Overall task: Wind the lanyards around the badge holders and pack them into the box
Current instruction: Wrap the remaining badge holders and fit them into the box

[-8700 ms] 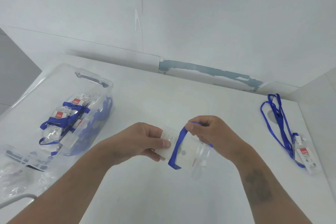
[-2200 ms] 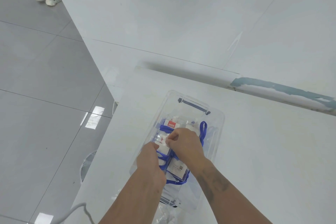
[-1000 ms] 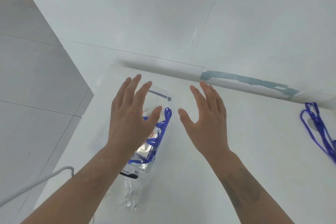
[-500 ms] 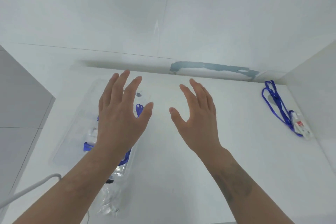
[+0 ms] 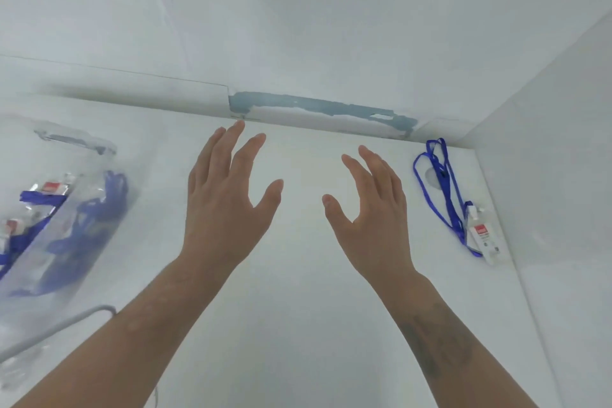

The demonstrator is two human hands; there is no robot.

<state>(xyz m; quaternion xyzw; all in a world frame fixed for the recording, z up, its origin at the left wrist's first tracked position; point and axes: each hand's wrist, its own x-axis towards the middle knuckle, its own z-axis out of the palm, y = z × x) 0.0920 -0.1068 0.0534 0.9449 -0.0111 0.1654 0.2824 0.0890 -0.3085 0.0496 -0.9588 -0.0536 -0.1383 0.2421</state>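
One white surface [image 5: 298, 325] fills most of the view, bounded by a white wall [image 5: 331, 26] at the back and a white panel on the right. A patch of blue-grey, chipped material [image 5: 318, 106] runs along the seam where wall meets surface.

Clear plastic box [image 5: 66, 209] sits at the left edge, partly cut off by the frame; a grey handle shows at its far end. Inside it: several badge holders with red-and-white cards, wrapped in blue lanyard; the contents are blurred and the count cannot be told.

Left hand [image 5: 225, 205]: raised over the middle of the surface, back toward the camera, fingers straight and spread, holding nothing. Right hand [image 5: 371, 212]: raised beside it, well apart from it, fingers extended with a slight curve, thumb out, holding nothing. A dark mark shows on the right forearm. Neither hand touches the box or any lanyard.

Loose blue lanyard [image 5: 440, 189] lies unwound near the right back corner, well apart from the right hand. Its badge holder [image 5: 482, 238], clear with a red-and-white card, lies at the near end of the lanyard, just beside the right panel.

Grey cable [image 5: 56, 325] curves in at lower left, in front of the box.
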